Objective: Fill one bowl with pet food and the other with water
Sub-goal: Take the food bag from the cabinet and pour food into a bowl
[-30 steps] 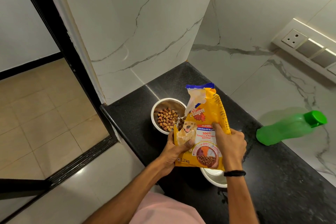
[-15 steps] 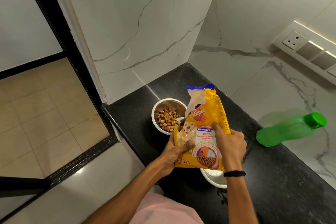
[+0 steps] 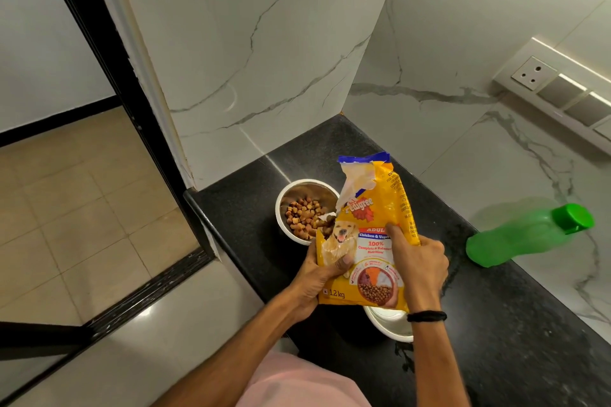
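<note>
A yellow pet food bag is held tilted over the black counter, its torn corner at the rim of a steel bowl that holds brown kibble. My left hand grips the bag's lower left edge. My right hand grips its right side. A second white-rimmed bowl sits under the bag, mostly hidden, so its contents cannot be seen. A green water bottle with its cap on stands to the right against the wall.
The black counter ends at a left edge beside a drop to the floor. Marble walls close the back and right. A socket and switch panel is on the right wall. A small wet spot lies near the second bowl.
The bag and both hands have stayed almost still; a few more kibble pieces show at the bag's opening by the bowl's rim.
</note>
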